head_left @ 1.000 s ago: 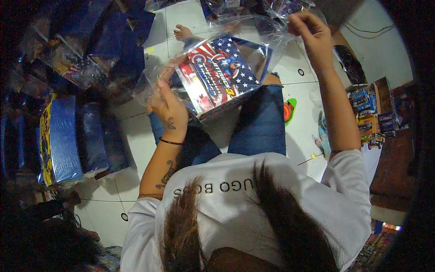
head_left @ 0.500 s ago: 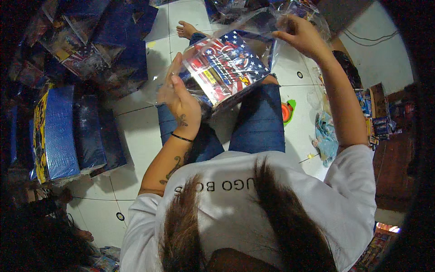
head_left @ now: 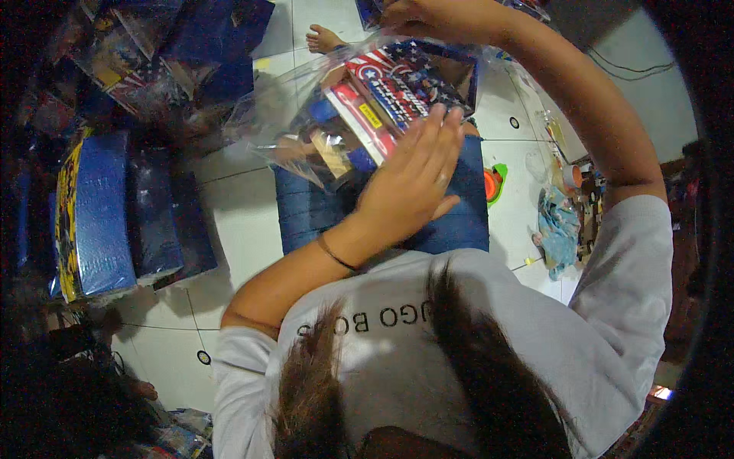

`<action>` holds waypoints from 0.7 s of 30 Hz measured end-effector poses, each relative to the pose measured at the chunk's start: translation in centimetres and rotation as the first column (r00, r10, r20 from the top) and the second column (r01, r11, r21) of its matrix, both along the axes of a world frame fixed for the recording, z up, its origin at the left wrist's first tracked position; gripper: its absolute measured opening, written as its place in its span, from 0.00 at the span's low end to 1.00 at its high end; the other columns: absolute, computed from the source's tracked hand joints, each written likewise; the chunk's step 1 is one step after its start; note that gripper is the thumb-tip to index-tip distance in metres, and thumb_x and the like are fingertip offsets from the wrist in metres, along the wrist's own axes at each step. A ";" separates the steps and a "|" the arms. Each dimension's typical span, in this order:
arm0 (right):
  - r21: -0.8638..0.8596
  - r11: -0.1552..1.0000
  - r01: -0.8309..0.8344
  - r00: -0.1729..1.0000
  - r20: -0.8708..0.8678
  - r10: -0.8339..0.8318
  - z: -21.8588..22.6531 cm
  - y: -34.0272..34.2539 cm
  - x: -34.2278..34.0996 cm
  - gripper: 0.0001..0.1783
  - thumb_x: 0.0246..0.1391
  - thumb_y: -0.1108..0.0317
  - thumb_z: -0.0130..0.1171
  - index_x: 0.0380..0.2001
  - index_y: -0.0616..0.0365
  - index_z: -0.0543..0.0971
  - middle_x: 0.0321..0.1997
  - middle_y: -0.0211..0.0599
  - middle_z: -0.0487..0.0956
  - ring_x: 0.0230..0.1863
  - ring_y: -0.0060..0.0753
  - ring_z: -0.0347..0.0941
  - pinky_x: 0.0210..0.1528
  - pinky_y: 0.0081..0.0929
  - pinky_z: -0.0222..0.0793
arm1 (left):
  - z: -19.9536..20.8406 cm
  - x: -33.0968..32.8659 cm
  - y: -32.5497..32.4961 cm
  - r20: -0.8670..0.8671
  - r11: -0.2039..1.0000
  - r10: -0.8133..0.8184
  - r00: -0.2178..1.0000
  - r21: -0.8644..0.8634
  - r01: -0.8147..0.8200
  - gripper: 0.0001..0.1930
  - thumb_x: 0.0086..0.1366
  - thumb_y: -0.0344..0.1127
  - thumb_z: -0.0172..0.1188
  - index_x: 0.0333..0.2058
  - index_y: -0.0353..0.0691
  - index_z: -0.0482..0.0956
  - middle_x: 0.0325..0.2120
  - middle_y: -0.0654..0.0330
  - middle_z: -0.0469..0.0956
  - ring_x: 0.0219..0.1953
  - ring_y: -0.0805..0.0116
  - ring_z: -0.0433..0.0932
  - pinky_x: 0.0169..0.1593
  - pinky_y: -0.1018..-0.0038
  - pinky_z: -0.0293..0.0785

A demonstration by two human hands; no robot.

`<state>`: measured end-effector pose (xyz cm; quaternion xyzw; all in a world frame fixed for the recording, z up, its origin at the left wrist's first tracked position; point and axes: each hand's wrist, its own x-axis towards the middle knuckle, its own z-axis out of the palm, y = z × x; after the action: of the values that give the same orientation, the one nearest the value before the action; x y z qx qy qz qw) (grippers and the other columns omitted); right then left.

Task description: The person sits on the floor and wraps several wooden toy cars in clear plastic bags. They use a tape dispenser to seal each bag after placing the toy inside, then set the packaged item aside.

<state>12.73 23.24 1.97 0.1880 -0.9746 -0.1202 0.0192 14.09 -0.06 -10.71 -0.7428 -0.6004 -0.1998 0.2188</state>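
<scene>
A printed box with red, white and blue stripes and stars rests over my lap, tilted. Loose clear plastic wrap surrounds it, bunched out to the left with glare on it. My left hand lies on the near side of the box, fingers stretched out and together. Beyond the box, at the top edge of the view, my right hand has its fingers bent on the far edge of the wrap; its fingertips are partly cut off by the picture's edge.
Stacked blue boxes stand at the left, with more plastic-wrapped boxes behind them. A green and orange object and a light-blue cloth lie on the tiled floor at the right. Another bare foot shows at the far side.
My left hand has moved from the box's left side onto its near side and flattened. My right hand has swung left across the far side, and the box has shifted slightly.
</scene>
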 end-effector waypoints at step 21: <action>-0.138 0.952 0.273 0.932 -0.208 -0.297 -6.6 -7.4 10.2 0.27 0.46 0.68 0.52 0.52 0.66 0.71 0.56 0.49 0.71 0.59 0.44 0.65 0.65 0.36 0.57 | 7.4 0.5 0.2 -0.056 0.944 0.267 0.962 -0.183 -0.273 0.37 0.58 0.56 0.55 0.50 0.22 0.68 0.53 0.36 0.67 0.59 0.44 0.63 0.66 0.56 0.49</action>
<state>22.94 15.86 -4.58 0.0283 -0.9880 -0.0899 0.1223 14.60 0.10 -3.33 -0.6740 -0.7093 -0.0988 0.1815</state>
